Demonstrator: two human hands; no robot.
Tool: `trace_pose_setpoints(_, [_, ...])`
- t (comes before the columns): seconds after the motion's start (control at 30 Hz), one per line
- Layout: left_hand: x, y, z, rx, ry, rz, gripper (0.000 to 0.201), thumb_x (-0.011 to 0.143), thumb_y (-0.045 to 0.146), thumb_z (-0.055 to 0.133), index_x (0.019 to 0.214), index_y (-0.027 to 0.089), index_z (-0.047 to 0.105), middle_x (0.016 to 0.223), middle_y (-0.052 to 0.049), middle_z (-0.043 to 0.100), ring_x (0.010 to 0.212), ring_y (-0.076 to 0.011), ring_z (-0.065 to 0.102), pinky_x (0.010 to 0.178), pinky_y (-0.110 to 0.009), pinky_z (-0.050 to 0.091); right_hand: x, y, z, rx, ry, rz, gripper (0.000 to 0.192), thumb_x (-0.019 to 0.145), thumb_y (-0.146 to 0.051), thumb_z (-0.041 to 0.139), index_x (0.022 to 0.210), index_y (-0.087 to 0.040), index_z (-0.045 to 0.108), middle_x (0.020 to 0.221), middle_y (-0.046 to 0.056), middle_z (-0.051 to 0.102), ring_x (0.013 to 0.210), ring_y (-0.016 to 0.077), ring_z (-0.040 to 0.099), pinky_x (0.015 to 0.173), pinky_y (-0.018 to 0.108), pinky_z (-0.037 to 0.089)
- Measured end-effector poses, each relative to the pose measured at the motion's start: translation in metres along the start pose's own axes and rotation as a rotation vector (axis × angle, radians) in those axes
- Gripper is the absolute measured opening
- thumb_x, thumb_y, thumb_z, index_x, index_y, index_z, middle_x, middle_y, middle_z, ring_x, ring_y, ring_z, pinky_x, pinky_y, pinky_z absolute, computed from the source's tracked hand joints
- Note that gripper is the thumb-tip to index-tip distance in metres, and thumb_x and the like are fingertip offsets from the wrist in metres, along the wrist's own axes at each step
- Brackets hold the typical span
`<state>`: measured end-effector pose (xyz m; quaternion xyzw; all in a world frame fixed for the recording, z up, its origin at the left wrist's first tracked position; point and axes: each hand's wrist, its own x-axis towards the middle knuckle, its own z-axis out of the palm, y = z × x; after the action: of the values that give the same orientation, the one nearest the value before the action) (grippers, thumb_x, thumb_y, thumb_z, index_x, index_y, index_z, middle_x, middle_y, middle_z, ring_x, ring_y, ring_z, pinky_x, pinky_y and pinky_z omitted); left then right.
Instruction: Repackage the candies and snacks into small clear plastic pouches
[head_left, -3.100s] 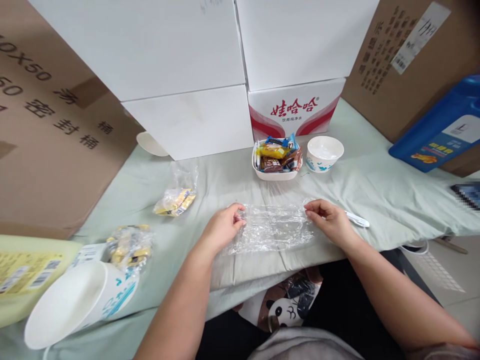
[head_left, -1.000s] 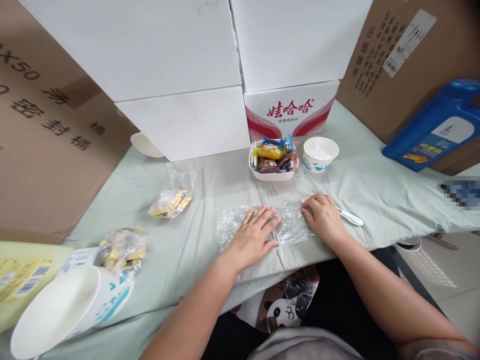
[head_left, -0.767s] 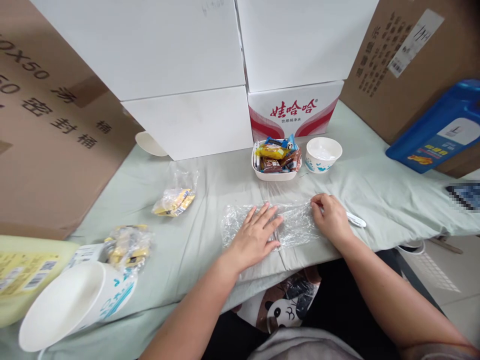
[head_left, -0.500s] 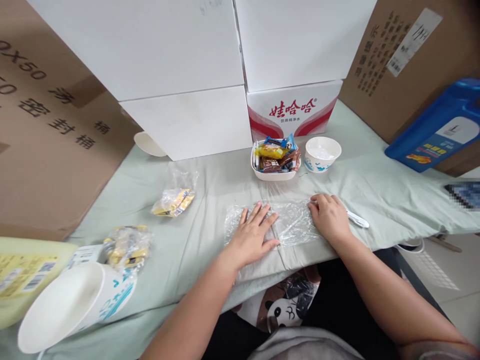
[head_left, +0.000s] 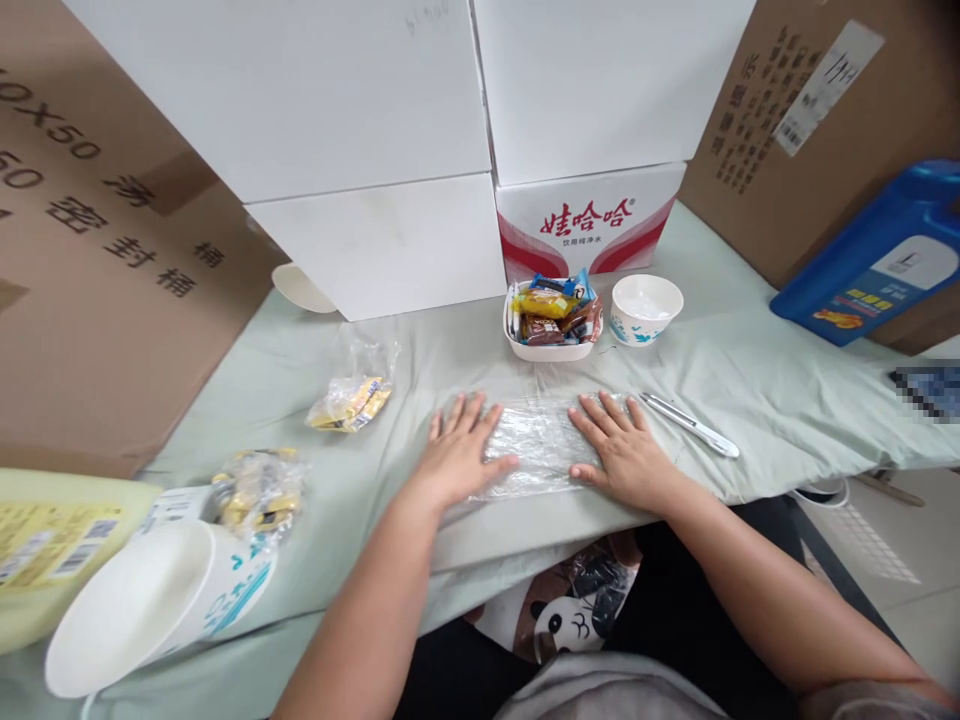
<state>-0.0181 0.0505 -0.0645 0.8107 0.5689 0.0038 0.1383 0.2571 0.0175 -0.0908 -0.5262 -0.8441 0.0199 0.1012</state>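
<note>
Plastic film [head_left: 532, 450], one piece, lies by the bench's [head_left: 442, 365] near edge, where I view remotely one left hand [head_left: 454, 455] and one right hand [head_left: 628, 452], both spread, plus one cutter [head_left: 694, 428].

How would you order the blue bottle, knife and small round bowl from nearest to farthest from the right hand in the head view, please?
1. Knife, right of the right hand
2. Small round bowl, beyond it
3. Blue bottle, far right

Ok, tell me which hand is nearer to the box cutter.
Right. The right hand lies spread on the clear plastic, just left of the box cutter; the left hand is farther away, at the plastic's left end.
</note>
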Motion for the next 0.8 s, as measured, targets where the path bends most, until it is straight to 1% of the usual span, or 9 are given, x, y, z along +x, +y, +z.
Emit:
trace_pose_setpoints(0.1, [-0.008, -0.016, -0.02, 0.036, 0.133, -0.239, 0.07, 0.085, 0.056, 0.053, 0.143, 0.019, 0.041, 0.157, -0.019, 0.026, 0.146, -0.0423, 0.014, 0.112, -0.062, 0.017, -0.004, 0.009, -0.017, 0.056, 0.059, 0.008, 0.078, 0.085, -0.067, 0.049, 0.146, -0.018, 0.04, 0.153, 0.018, 0.035, 0.144, 0.0409, 0.02, 0.11, 0.067, 0.018])
trace_pose_setpoints(0.17, [-0.018, -0.013, -0.035, 0.022, 0.212, -0.239, 0.059, 0.084, 0.048, 0.057, 0.133, 0.017, 0.05, 0.147, -0.019, 0.039, 0.14, -0.0406, 0.028, 0.111, -0.056, 0.026, -0.007, 0.014, -0.033, 0.162, 0.079, -0.072, 0.081, 0.081, -0.069, 0.056, 0.143, -0.019, 0.043, 0.15, 0.019, 0.039, 0.141, 0.0399, 0.025, 0.109, 0.063, 0.027])
trace_pose_setpoints(0.23, [-0.028, -0.001, -0.046, -0.07, 0.121, -0.074, 0.044, 0.079, 0.043, 0.063, 0.116, 0.02, 0.058, 0.13, -0.012, 0.053, 0.125, -0.0322, 0.046, 0.103, -0.045, 0.039, -0.008, 0.016, -0.047, 0.289, 0.034, -0.193, 0.078, 0.076, -0.068, 0.063, 0.138, -0.022, 0.05, 0.141, 0.017, 0.048, 0.134, 0.0366, 0.037, 0.105, 0.056, 0.036])
trace_pose_setpoints(0.3, [-0.035, 0.012, -0.051, -0.157, -0.077, 0.094, 0.032, 0.072, 0.039, 0.071, 0.098, 0.023, 0.061, 0.112, -0.005, 0.058, 0.109, -0.0258, 0.053, 0.09, -0.036, 0.047, -0.008, 0.015, -0.054, 0.37, -0.053, -0.281, 0.07, 0.075, -0.065, 0.066, 0.129, -0.023, 0.057, 0.13, 0.014, 0.055, 0.122, 0.0327, 0.047, 0.101, 0.051, 0.041])
trace_pose_setpoints(0.37, [-0.036, 0.021, -0.05, -0.154, -0.204, 0.147, 0.023, 0.066, 0.03, 0.075, 0.082, 0.023, 0.06, 0.099, -0.002, 0.059, 0.1, -0.0245, 0.053, 0.082, -0.034, 0.047, -0.007, 0.014, -0.055, 0.389, -0.122, -0.307, 0.061, 0.075, -0.062, 0.068, 0.121, -0.022, 0.062, 0.122, 0.013, 0.058, 0.116, 0.0302, 0.05, 0.1, 0.048, 0.042])
trace_pose_setpoints(0.47, [-0.033, 0.022, -0.046, -0.128, -0.236, 0.139, 0.012, 0.068, 0.016, 0.068, 0.065, 0.021, 0.057, 0.087, -0.002, 0.059, 0.096, -0.0241, 0.053, 0.08, -0.034, 0.044, -0.006, 0.014, -0.051, 0.384, -0.146, -0.297, 0.052, 0.075, -0.054, 0.072, 0.114, -0.021, 0.065, 0.121, 0.012, 0.058, 0.115, 0.029, 0.048, 0.1, 0.047, 0.041])
trace_pose_setpoints(0.6, [-0.03, 0.003, -0.051, -0.3, -0.227, 0.152, 0.008, 0.077, 0.019, 0.053, 0.071, 0.022, 0.057, 0.088, -0.002, 0.061, 0.09, -0.0201, 0.056, 0.08, -0.032, 0.044, -0.006, 0.018, -0.05, 0.4, -0.145, -0.284, 0.041, 0.076, -0.043, 0.074, 0.109, -0.021, 0.065, 0.124, 0.011, 0.058, 0.117, 0.0283, 0.048, 0.101, 0.046, 0.041])
trace_pose_setpoints(0.7, [-0.032, -0.012, -0.058, -0.432, -0.209, 0.042, 0.01, 0.084, 0.029, 0.047, 0.083, 0.022, 0.054, 0.085, 0.0, 0.063, 0.08, -0.0184, 0.058, 0.073, -0.031, 0.045, -0.007, 0.024, -0.054, 0.451, -0.134, -0.275, 0.024, 0.081, -0.03, 0.067, 0.102, -0.021, 0.065, 0.12, 0.01, 0.06, 0.111, 0.0256, 0.053, 0.097, 0.043, 0.043])
trace_pose_setpoints(0.8, [-0.031, -0.021, -0.057, -0.562, -0.223, -0.088, 0.012, 0.083, 0.034, 0.047, 0.084, 0.023, 0.049, 0.077, 0.001, 0.064, 0.075, -0.0183, 0.061, 0.068, -0.03, 0.045, -0.008, 0.032, -0.056, 0.544, -0.123, -0.205, 0.012, 0.088, -0.023, 0.054, 0.094, -0.02, 0.064, 0.103, 0.008, 0.065, 0.092, 0.0201, 0.06, 0.083, 0.034, 0.048])
